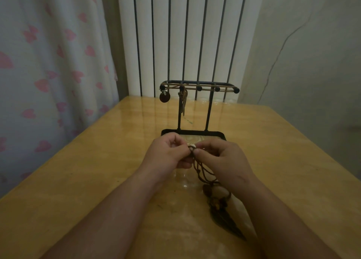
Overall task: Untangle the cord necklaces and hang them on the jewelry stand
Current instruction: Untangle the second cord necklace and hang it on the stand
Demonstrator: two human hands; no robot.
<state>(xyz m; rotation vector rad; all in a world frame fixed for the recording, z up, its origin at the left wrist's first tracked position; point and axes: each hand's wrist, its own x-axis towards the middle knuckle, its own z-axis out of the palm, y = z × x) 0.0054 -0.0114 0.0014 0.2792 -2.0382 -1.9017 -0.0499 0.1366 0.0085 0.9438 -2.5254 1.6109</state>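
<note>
A black metal jewelry stand (195, 110) rises from a tray base at the table's middle. A cord necklace is strung along its top bar, with a round dark pendant (164, 97) at the left end and a long brown pendant (183, 102) beside it. In front of the base, my left hand (168, 153) and my right hand (220, 157) pinch the top of tangled brown cord necklaces (201, 170) between fingertips. The cords run down toward me to a heap of pendants (220, 202) lying on the table, partly hidden by my right forearm.
The yellow wooden table (97, 180) ends at a white radiator (187, 39) behind the stand. A heart-printed curtain (48, 63) hangs at the left. A thin cable (281, 49) runs down the wall at the right.
</note>
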